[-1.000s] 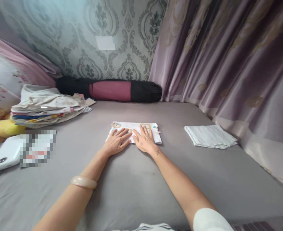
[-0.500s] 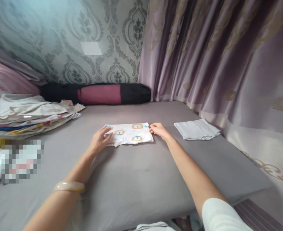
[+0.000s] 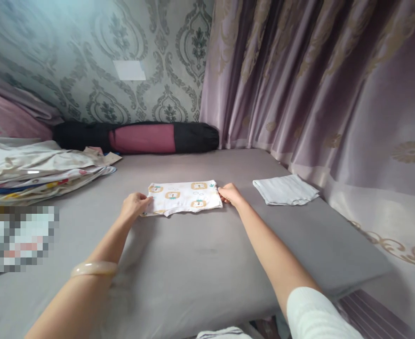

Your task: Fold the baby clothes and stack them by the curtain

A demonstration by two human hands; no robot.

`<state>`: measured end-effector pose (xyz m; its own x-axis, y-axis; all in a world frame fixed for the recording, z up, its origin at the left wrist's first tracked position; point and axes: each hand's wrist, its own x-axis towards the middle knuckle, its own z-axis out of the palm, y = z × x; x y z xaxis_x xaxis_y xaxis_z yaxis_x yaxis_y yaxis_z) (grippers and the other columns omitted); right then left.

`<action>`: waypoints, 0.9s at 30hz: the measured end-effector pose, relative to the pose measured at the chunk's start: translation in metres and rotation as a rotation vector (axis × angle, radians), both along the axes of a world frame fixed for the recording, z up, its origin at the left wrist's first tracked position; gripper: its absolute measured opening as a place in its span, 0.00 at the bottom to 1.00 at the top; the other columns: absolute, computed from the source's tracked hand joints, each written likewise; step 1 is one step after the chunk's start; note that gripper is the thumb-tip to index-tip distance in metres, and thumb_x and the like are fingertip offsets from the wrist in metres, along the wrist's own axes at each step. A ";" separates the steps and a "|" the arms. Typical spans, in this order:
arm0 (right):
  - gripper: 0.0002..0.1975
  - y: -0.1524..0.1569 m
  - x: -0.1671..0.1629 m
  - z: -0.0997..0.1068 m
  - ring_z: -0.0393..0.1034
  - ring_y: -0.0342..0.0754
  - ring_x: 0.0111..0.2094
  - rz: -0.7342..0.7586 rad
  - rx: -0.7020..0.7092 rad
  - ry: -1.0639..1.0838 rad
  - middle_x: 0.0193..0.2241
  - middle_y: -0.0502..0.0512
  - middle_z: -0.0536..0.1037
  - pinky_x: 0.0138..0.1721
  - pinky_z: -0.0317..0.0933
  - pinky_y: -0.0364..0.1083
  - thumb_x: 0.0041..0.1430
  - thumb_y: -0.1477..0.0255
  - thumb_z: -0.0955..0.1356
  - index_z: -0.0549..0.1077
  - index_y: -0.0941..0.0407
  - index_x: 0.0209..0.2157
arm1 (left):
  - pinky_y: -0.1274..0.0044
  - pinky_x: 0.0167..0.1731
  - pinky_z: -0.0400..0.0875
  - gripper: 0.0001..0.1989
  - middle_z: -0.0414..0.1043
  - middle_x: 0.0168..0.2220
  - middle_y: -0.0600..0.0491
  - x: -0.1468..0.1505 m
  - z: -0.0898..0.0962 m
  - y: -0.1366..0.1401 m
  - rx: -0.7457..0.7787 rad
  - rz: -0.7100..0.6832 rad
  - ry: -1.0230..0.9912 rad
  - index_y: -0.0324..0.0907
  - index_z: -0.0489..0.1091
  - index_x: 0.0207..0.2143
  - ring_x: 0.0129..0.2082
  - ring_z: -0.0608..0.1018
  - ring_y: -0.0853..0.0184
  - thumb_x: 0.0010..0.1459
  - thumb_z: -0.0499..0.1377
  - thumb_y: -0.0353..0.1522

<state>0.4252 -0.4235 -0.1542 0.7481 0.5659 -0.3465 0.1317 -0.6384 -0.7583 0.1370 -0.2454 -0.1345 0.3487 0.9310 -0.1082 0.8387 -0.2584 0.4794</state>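
Both hands (image 3: 134, 205) (image 3: 229, 194), arms (image 3: 114, 238) (image 3: 259, 235) outstretched, in pinch grips on opposite ends of printed cloth (image 3: 184, 197)

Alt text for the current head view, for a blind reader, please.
A person's left hand and right hand hold opposite ends of a printed white cloth on a gray sheet. A folded pale cloth lies to the right, stacked fabrics to the left.

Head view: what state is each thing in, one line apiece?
Printed white cloth: lying flat, lower edge uneven
Left hand: closed on the cloth's left edge
Right hand: closed on its right edge
Pale grey cloth: folded, lying flat
Clothes: stacked in layers
Curtain: hanging in folds
Black-and-maroon roll: lying lengthwise
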 end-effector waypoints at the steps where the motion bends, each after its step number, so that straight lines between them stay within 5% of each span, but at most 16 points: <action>1: 0.15 0.001 -0.001 0.001 0.61 0.38 0.14 -0.002 -0.003 -0.007 0.11 0.48 0.68 0.15 0.50 0.36 0.58 0.70 0.69 0.69 0.59 0.19 | 0.75 0.31 0.66 0.15 0.79 0.34 0.43 0.002 0.001 0.000 -0.010 0.013 -0.011 0.39 0.76 0.31 0.38 0.78 0.55 0.48 0.59 0.41; 10: 0.17 0.007 -0.013 0.021 0.52 0.37 0.11 0.002 0.013 0.104 0.08 0.43 0.58 0.13 0.44 0.37 0.57 0.70 0.70 0.64 0.57 0.18 | 0.77 0.23 0.62 0.11 0.68 0.16 0.54 0.011 0.002 0.006 -0.193 0.115 -0.200 0.41 0.72 0.23 0.24 0.74 0.63 0.39 0.63 0.39; 22: 0.08 0.006 -0.016 0.025 0.57 0.35 0.14 -0.080 0.181 0.328 0.13 0.43 0.66 0.15 0.49 0.34 0.57 0.76 0.68 0.66 0.58 0.25 | 0.77 0.23 0.63 0.13 0.69 0.17 0.54 0.014 0.014 0.003 -0.220 0.147 -0.315 0.40 0.73 0.24 0.22 0.73 0.65 0.39 0.64 0.41; 27: 0.10 0.007 -0.014 0.027 0.52 0.33 0.12 -0.091 0.200 0.455 0.13 0.40 0.62 0.12 0.42 0.33 0.58 0.76 0.67 0.64 0.58 0.24 | 0.76 0.22 0.62 0.13 0.66 0.16 0.54 0.013 0.014 0.003 -0.232 0.136 -0.303 0.41 0.72 0.20 0.21 0.71 0.65 0.38 0.65 0.41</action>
<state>0.4114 -0.4167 -0.1275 0.5956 0.5943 -0.5404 -0.2898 -0.4684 -0.8346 0.1499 -0.2427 -0.1204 0.2726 0.9338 -0.2318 0.6694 -0.0111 0.7428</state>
